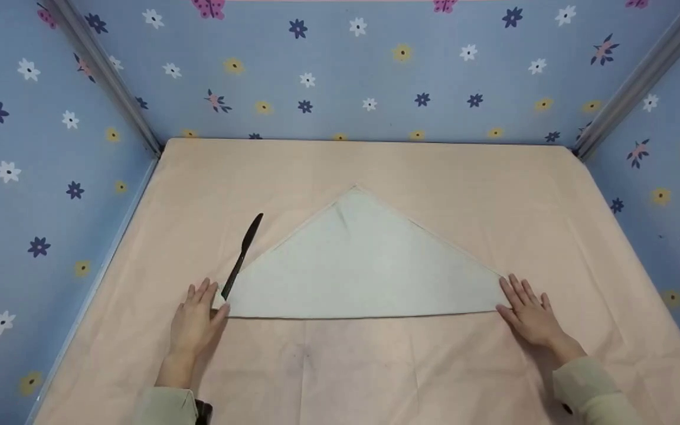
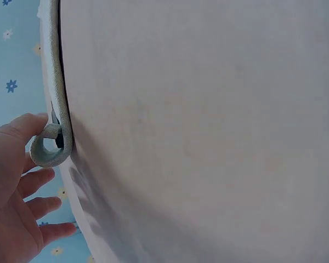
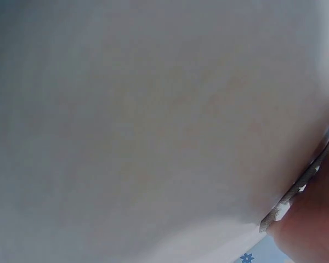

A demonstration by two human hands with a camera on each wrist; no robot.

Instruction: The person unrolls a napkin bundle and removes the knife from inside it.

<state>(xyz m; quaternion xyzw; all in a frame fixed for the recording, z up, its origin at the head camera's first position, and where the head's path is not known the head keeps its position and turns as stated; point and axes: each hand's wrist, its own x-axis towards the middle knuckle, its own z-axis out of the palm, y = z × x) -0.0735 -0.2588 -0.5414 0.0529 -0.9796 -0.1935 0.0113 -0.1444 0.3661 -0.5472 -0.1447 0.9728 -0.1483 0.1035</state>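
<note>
A pale green cloth napkin (image 1: 369, 260), folded into a triangle, lies with its peak away from me and its long folded edge nearest. Across its left corner rests a black table knife (image 1: 244, 251), slanting up and away, its near end at the turned-over corner. My left hand (image 1: 195, 319) holds that corner between thumb and fingers; in the left wrist view the corner curls in a loop (image 2: 50, 159) over the knife's dark end. At the right corner, my right hand (image 1: 532, 316) rests with fingers spread, thumb at the long edge. The right wrist view shows only part of it.
A peach cloth (image 1: 363, 366) with creases covers the table. Blue flowered panels (image 1: 340, 65) stand at the back and both sides, with grey posts (image 1: 641, 77) at the rear corners.
</note>
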